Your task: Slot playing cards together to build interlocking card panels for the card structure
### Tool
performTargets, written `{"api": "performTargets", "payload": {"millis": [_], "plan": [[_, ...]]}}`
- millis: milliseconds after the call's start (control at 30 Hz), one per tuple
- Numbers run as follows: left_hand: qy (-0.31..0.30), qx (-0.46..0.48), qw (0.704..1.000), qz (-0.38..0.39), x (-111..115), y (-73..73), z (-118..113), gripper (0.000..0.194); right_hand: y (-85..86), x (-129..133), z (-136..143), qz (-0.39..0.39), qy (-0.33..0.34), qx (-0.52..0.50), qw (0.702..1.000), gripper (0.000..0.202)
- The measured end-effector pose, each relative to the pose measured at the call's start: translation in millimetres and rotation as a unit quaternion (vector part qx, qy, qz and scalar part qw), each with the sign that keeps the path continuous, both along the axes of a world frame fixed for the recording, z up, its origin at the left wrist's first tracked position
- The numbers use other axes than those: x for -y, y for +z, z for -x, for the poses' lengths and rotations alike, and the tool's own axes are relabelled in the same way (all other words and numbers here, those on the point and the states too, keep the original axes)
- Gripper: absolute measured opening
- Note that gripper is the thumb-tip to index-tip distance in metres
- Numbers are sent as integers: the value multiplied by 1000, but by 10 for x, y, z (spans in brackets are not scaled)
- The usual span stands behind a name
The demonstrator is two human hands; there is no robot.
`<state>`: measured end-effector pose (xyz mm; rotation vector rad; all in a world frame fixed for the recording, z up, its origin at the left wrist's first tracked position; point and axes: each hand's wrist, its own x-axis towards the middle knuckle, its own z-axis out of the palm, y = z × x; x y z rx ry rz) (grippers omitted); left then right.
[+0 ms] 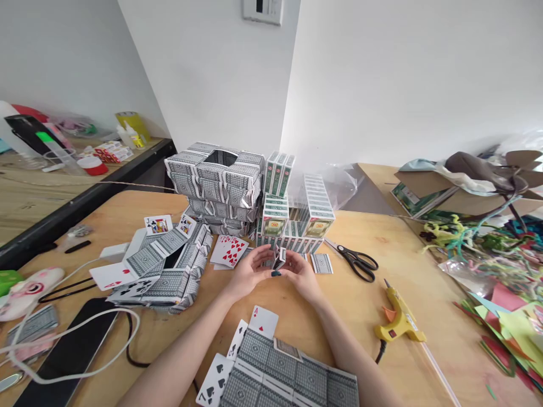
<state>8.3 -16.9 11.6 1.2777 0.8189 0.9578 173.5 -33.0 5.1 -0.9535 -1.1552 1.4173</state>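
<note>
A small, stiff, folded playing card (279,258) stands just in front of the glossy card-box stack (275,222), the fingers of the left hand (250,275) and right hand (302,277) narrowly pinching it. Left of the stack rises a hollow, boxy playing-card structure (212,182); right, black-handled scissors (358,262) lie on the smooth wooden tabletop (354,316).

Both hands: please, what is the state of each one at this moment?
Left hand: closed, holding one side of what looks like a small folded card.
Right hand: closed, holding the other side of it.
</note>
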Motion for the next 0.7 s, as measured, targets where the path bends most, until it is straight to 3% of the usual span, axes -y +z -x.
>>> {"api": "performTargets", "payload": {"millis": [100, 300, 700], "plan": [[22, -37, 998, -50, 1, -70, -16, 57, 56, 17, -12, -1, 42, -21, 999, 47], [45, -148, 974, -164, 53, -144, -26, 52, 36, 4, -51, -6, 64, -52, 997, 52], [47, -203, 954, -216, 70, -108, -26, 57, 29, 11, -69, -23, 80, -38, 996, 50]]}}
